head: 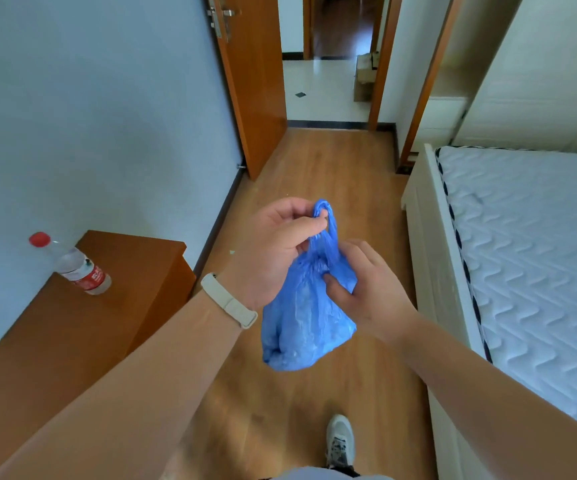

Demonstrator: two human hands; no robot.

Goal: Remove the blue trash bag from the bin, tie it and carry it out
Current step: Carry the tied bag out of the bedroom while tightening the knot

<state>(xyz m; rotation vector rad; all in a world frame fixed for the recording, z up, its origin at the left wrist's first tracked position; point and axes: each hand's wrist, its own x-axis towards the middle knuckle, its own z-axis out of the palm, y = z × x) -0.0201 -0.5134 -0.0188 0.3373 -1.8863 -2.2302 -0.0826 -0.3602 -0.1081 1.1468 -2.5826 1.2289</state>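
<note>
The blue trash bag (302,320) is thin, crinkled plastic, bulging at the bottom and gathered into a twisted neck with a small loop at the top. It hangs in mid-air above the wooden floor (318,168), held between both hands, clear of any surface.

The left hand (273,251) has its fingers (309,221) curled and pressed together, pinching the twisted loop at the top of the bag. A pale, smooth band sits on that wrist. The right hand (366,285) grips the gathered neck just below, its thumb pressing into the plastic and its other fingers wrapped behind the bag, so how tightly they close I cannot tell.

To the left stands a low orange-brown wooden desk (82,327) against a pale wall, and on it a clear plastic bottle (75,265) with a red cap and red label. To the right is a bed (529,258) with a white frame and a quilted, wavy-patterned mattress. Ahead, an open wooden door (252,81) leads to a tiled hallway. One grey sneaker (340,441) shows on the floor boards below.
</note>
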